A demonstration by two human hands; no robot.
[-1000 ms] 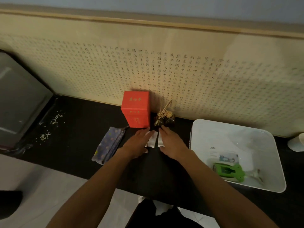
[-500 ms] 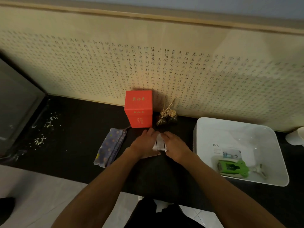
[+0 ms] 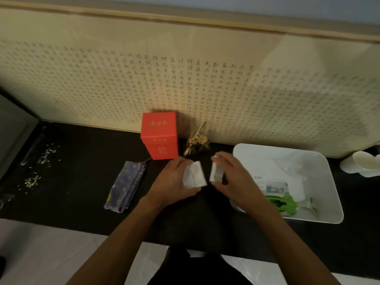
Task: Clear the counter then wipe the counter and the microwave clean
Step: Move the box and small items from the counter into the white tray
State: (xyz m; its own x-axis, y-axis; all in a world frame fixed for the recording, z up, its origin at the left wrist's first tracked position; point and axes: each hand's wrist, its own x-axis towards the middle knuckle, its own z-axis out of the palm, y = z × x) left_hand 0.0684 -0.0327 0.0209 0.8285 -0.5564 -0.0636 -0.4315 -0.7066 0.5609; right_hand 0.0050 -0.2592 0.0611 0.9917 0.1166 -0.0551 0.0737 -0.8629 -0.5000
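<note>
Over the black counter (image 3: 78, 182), my left hand (image 3: 172, 182) holds a small white packet (image 3: 195, 175) between thumb and fingers. My right hand (image 3: 232, 177) grips a second white packet (image 3: 216, 173) just to its right. Both hands are lifted a little off the counter, in front of a red box (image 3: 160, 136) and a small gold-and-dark ornament (image 3: 196, 144) against the wall. The microwave (image 3: 12, 128) shows only as a grey edge at the far left.
A folded purple patterned cloth (image 3: 126, 184) lies left of my hands. Pale crumbs (image 3: 39, 165) are scattered near the microwave. A white bin (image 3: 320, 161) on the right holds a green tool (image 3: 283, 204) and a leaflet. White cups (image 3: 359, 165) stand at the far right.
My hands have raised the two white packets off the counter and drawn them apart; the right hand has shifted toward the white bin.
</note>
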